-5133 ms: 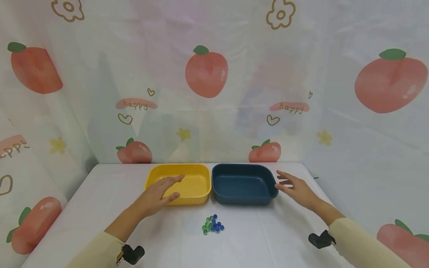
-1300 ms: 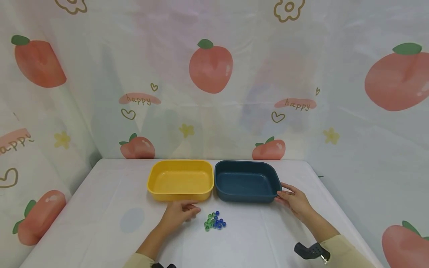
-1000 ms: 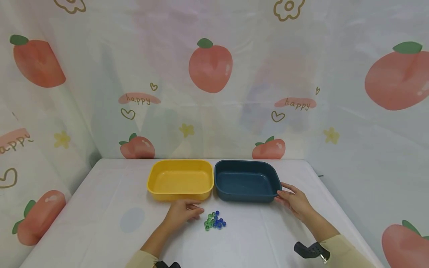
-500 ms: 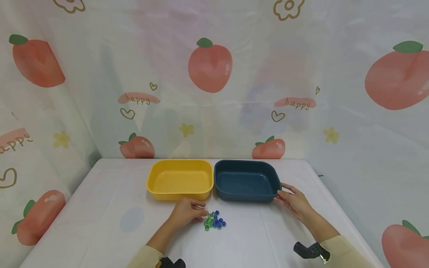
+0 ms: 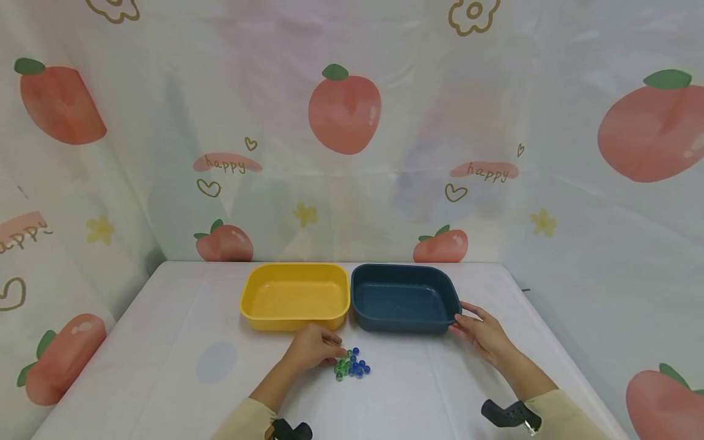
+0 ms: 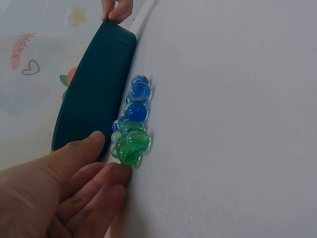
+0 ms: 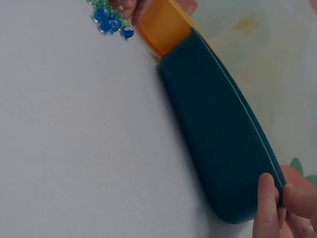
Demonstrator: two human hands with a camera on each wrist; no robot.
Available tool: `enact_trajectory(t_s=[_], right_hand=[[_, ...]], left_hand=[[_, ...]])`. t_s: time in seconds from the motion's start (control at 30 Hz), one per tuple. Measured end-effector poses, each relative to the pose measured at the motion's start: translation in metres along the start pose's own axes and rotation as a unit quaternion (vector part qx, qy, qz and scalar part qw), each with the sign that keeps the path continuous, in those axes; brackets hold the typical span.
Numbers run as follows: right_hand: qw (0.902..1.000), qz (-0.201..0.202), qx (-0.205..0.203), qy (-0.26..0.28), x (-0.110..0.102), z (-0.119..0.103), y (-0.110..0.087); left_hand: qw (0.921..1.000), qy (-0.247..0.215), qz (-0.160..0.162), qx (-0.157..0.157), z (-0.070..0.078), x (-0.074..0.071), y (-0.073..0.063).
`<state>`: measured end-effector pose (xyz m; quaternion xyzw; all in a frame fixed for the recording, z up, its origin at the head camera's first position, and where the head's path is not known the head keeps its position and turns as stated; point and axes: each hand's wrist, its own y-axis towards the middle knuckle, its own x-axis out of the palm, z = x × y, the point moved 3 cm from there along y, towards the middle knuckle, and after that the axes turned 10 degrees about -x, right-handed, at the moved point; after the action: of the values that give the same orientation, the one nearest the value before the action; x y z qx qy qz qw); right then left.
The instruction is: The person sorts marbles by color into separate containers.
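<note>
Green glass marbles and blue glass marbles lie in one small cluster on the white table. My left hand is at the cluster's left side. In the left wrist view its thumb stands apart from the loosely bent fingers, whose tips are at the nearest green marble; contact is unclear. Nothing is pinched there. My right hand holds the near right corner of a dark blue bin. In the right wrist view, thumb and fingers lie on opposite sides of its rim.
A yellow bin stands left of the blue one, nearly touching it, behind my left hand. Both bins are empty inside. A fruit-printed cloth hangs behind the table and along its sides.
Over the last second my left hand has slid right, up to the green marbles. My right hand, off the bin in the oldest frame, has stayed at its corner since. Marbles look unmoved.
</note>
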<state>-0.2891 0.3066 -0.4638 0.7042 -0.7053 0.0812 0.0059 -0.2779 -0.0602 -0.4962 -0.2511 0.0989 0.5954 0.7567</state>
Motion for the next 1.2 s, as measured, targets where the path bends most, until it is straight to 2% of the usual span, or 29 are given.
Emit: enact_trajectory(t_s=[0.37,0.87,1.2], right_hand=[[0.9999,-0.004,-0.005,-0.009,0.0002,0.0009,-0.0002],[1.0000,-0.002,-0.003,0.002,0.0007,0.0008,-0.0003],[1.0000,-0.005,0.000,0.004,0.0013,-0.0001,-0.0013]], left_hand=[[0.9995,0.018,0.024,-0.014,0.0024,0.0045,0.0025],[0.9987,0.034,0.036,0.012,0.0022,0.0048,-0.0004],[0.9995,-0.017,0.026,-0.009,0.0005,0.0018,-0.0017]])
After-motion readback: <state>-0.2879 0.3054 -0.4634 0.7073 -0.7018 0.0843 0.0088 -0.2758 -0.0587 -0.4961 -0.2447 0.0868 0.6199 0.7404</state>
